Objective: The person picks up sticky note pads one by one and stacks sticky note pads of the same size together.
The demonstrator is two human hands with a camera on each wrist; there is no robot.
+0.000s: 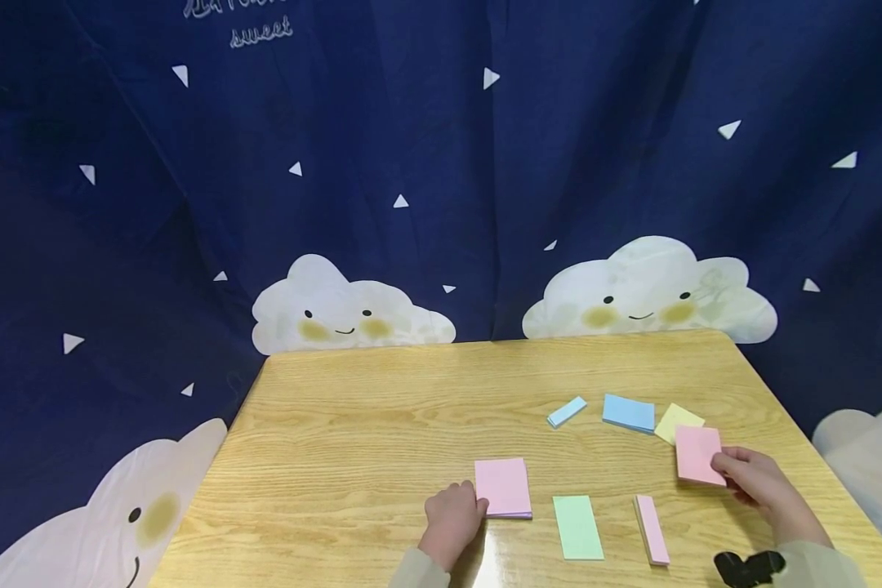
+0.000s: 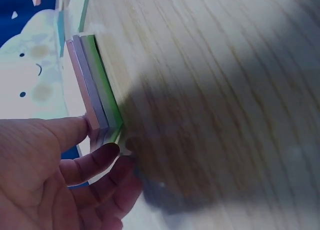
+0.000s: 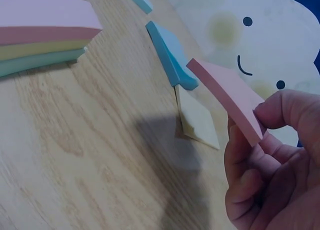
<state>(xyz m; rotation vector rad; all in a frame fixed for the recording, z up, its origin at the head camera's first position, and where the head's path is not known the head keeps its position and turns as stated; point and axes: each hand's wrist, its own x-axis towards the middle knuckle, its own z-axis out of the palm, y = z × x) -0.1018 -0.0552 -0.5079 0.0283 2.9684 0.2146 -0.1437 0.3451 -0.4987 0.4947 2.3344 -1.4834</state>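
Note:
My left hand (image 1: 452,518) pinches the near left corner of a stack of square sticky note pads (image 1: 502,487) on the table. In the left wrist view the stack (image 2: 92,85) shows pink, purple, grayish and green layers, with the thumb on the pink one. My right hand (image 1: 757,482) holds a pink sticky note pad (image 1: 698,454) between thumb and fingers, raised off the table. In the right wrist view that pink pad (image 3: 230,97) is tilted. Behind it lies a pale yellow pad (image 1: 678,419), partly covered in the head view.
A blue pad (image 1: 628,413) and a narrow light-blue strip pad (image 1: 567,412) lie farther back. Nearer are a green pad (image 1: 578,527) and a narrow pink-topped stack (image 1: 652,531) with yellow and green layers. A dark cloud-print curtain (image 1: 412,122) hangs behind the wooden table (image 1: 338,425).

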